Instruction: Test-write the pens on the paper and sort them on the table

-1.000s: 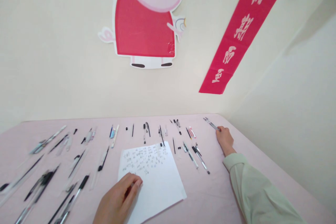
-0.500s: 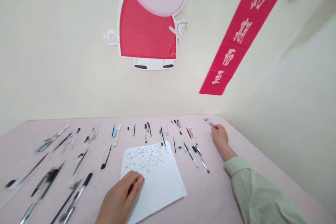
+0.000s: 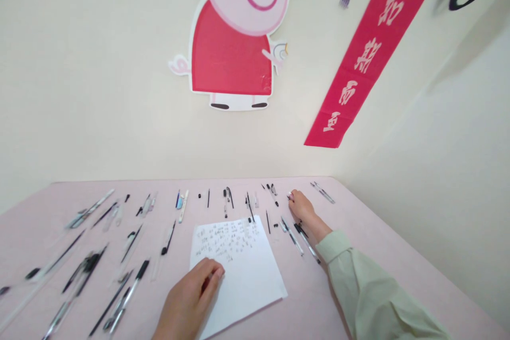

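Observation:
My left hand (image 3: 190, 300) rests on the lower left corner of a white sheet of paper (image 3: 244, 265) covered in small handwriting, fingers curled loosely and pressing it flat. My right hand (image 3: 303, 208), in a pale green sleeve, reaches out over a pink-and-white pen (image 3: 290, 197) near the table's far side; its fingers cover the pen and I cannot tell whether they grip it. A pair of clear pens (image 3: 322, 192) lies alone to the right of that hand. Two black-tipped pens (image 3: 298, 235) lie just below the right wrist.
Many pens, refills and caps lie spread in rows over the pink table (image 3: 382, 255): several black ones at the left (image 3: 119, 297), small parts along the back (image 3: 227, 199). A cartoon pig cut-out (image 3: 235, 37) and a red banner (image 3: 358, 58) hang on the wall.
My right hand left the clear pens at the far right corner and moved left to the pink-and-white pen. The left hand stayed on the paper. The view shifted slightly.

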Demonstrator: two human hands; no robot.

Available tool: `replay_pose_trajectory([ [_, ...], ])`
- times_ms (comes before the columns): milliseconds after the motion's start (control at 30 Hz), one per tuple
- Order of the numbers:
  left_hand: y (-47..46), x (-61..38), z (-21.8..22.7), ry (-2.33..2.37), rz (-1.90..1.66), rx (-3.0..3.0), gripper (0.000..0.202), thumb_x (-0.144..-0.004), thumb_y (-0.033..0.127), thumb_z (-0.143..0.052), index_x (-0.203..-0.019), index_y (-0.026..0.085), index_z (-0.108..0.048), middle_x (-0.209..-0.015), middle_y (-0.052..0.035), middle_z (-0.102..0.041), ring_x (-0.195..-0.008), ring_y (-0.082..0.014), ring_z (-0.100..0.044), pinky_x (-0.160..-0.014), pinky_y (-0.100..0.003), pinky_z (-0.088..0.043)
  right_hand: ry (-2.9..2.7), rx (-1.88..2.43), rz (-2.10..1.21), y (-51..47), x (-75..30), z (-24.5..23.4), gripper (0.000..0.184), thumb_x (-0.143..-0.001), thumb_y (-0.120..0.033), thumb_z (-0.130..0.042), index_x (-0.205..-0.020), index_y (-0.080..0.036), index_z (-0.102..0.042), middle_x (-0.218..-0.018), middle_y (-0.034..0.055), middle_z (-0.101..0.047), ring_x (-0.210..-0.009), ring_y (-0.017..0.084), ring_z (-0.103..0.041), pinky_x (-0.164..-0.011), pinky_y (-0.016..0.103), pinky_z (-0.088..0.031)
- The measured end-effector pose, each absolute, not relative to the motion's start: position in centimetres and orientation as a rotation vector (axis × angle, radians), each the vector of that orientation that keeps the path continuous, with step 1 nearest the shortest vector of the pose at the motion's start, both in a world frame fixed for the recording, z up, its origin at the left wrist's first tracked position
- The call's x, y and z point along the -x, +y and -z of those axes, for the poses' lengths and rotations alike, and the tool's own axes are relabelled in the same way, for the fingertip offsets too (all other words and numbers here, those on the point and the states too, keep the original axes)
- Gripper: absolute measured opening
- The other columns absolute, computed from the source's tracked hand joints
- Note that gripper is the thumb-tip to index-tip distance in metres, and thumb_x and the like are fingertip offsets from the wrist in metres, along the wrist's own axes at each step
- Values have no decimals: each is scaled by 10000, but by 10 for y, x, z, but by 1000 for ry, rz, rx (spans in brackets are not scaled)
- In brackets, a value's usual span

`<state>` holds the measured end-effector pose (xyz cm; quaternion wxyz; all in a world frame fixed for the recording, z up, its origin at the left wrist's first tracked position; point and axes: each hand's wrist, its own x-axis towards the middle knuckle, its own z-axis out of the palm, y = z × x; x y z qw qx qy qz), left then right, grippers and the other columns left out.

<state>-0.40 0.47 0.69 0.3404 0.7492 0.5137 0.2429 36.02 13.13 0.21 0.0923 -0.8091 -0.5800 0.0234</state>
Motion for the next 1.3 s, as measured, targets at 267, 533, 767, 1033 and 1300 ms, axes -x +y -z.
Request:
replay_pose_trajectory([
  [267,4,3,-8,1338,-655,-1952,332,-926,450,-352,-793,246,-578,-780,7,-641,-716,-170,-606,-672,-255,-428,-1730,2375,-115,136,-362,-3,151,-857,-129,-484,-991,-144,-554,-1002,102,-611,-868,176,-571,-698,236,-361],
  [533,5,5,-8,1333,-662,-1960,325,-921,442,-367,-788,242,-587,-778,-1,-646,-724,-175,-607,-672,-263,-433,-1596,2329,-190,132,-367,-14,129,-764,-117,-528,-883,-145,-570,-815,66,-623,-758,169,-554,-636,227,-359],
  [767,3,3,-12,1338,-675,-1948,324,-927,402,-356,-786,231,-591,-779,-10,-635,-712,-175,-593,-683,-279,-430,-1633,2091,-369,121,-340,-60,73,-749,-184,-453,-756,-173,-524,-598,-38,-459,-588,126,-442,-524,219,-296],
  [1033,6,4,-9,1357,-937,-1820,244,-920,366,-395,-899,202,-574,-854,-29,-612,-722,-175,-586,-669,-295,-469,-2102,1432,-697,46,-192,-36,129,-709,-124,-486,-798,-217,-486,-725,-31,-502,-683,141,-488,-610,233,-357],
  [1300,10,6,4,1386,-1090,-1878,229,-891,242,-444,-1098,191,-528,-1089,-78,-555,-953,-191,-587,-871,-359,-498,-2110,1469,-652,30,-179,-18,263,-821,-271,-562,-1081,-269,-526,-1025,41,-580,-835,197,-580,-718,317,-457],
])
